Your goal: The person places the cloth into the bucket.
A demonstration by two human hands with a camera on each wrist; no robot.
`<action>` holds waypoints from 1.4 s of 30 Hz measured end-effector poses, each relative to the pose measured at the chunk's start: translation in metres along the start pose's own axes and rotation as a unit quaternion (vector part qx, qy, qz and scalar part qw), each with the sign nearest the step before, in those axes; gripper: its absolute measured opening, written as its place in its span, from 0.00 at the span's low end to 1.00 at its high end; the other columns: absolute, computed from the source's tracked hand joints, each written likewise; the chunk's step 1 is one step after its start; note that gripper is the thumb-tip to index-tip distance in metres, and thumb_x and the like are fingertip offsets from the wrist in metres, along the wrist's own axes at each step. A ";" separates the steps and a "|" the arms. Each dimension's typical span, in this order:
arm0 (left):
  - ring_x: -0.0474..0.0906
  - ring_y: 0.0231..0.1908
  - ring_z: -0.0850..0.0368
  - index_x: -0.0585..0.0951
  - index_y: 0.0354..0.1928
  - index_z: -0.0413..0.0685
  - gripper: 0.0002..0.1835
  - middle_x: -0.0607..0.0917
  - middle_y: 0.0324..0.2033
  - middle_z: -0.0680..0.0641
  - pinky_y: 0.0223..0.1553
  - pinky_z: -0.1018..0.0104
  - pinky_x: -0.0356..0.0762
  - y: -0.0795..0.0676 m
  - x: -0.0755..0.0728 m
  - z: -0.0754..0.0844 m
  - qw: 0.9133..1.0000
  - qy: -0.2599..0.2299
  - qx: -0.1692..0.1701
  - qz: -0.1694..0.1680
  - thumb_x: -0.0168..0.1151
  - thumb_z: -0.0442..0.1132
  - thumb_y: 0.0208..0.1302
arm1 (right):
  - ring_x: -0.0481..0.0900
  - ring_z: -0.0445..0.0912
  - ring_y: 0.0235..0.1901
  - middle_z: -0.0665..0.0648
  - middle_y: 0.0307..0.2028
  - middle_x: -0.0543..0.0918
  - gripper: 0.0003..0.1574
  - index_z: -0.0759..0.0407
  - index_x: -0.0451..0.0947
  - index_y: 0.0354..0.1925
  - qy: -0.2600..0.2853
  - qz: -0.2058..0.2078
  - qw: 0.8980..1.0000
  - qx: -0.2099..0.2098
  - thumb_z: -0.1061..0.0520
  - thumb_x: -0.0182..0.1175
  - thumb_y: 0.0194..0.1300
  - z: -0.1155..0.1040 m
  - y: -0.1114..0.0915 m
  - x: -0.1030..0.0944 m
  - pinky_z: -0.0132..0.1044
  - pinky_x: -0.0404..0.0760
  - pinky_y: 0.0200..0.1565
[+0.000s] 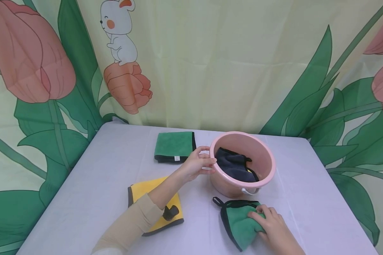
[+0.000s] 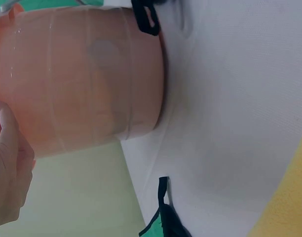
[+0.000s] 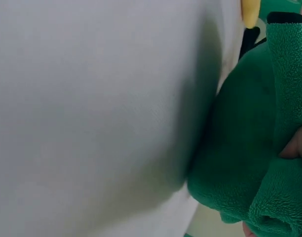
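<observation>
A pink bucket (image 1: 229, 184) stands upright toward the back right of the table, its white handle (image 1: 249, 192) hanging at the front. My left hand (image 1: 196, 164) holds the left side of its rim, and the left wrist view shows the bucket's smooth wall (image 2: 87, 74) beside the fingers. Inside lies a crumpled dark cloth (image 1: 231, 164) with black edging. In front of the bucket, my right hand (image 1: 272, 226) grips a green towel (image 1: 240, 219) with black trim and a hanging loop. Its plush folds bunch up around the fingers in the right wrist view.
A folded green towel (image 1: 175, 143) with a white tag lies at the back, left of the bucket. Under my left forearm is a yellow towel (image 1: 154, 186) with dark edging and a dark patch. A printed curtain (image 1: 207, 71) hangs behind the white-covered table (image 1: 95, 184).
</observation>
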State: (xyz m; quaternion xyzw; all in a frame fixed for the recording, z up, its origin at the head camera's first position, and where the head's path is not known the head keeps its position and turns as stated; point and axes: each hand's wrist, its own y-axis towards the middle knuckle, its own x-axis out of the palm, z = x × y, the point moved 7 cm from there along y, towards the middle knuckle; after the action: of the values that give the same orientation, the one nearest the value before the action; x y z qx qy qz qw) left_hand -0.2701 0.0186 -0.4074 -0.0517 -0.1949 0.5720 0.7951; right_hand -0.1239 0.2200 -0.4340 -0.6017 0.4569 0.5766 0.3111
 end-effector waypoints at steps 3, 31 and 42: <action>0.78 0.29 0.57 0.64 0.61 0.49 0.29 0.77 0.35 0.46 0.36 0.62 0.81 -0.001 0.000 0.001 1.000 0.002 -0.001 0.002 0.62 0.31 0.57 | 0.69 0.48 0.35 0.50 0.36 0.69 0.30 0.47 0.77 0.39 -0.006 0.013 1.000 0.009 0.66 0.73 0.34 0.004 -0.003 -0.010 0.46 0.76 0.35; 0.78 0.29 0.57 0.64 0.60 0.49 0.29 0.78 0.34 0.46 0.37 0.61 0.81 0.000 0.000 0.001 1.000 0.000 -0.007 0.003 0.62 0.32 0.57 | 0.68 0.63 0.30 0.66 0.37 0.69 0.41 0.58 0.74 0.39 -0.068 0.194 0.978 0.024 0.29 0.29 0.65 0.061 -0.027 -0.116 0.57 0.68 0.25; 0.78 0.29 0.57 0.64 0.60 0.49 0.29 0.77 0.33 0.47 0.37 0.61 0.81 0.000 0.000 0.000 1.000 0.004 -0.003 0.003 0.62 0.32 0.57 | 0.64 0.68 0.32 0.70 0.39 0.69 0.44 0.58 0.73 0.40 -0.076 0.275 0.958 0.026 0.28 0.22 0.64 0.066 -0.014 -0.154 0.62 0.63 0.28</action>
State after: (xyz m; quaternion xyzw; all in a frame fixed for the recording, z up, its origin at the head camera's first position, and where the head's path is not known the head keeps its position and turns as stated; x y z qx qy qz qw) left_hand -0.2703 0.0186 -0.4071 -0.0571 -0.1934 0.5738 0.7938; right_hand -0.1251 0.3143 -0.2952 -0.3990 0.5947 0.6716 0.1901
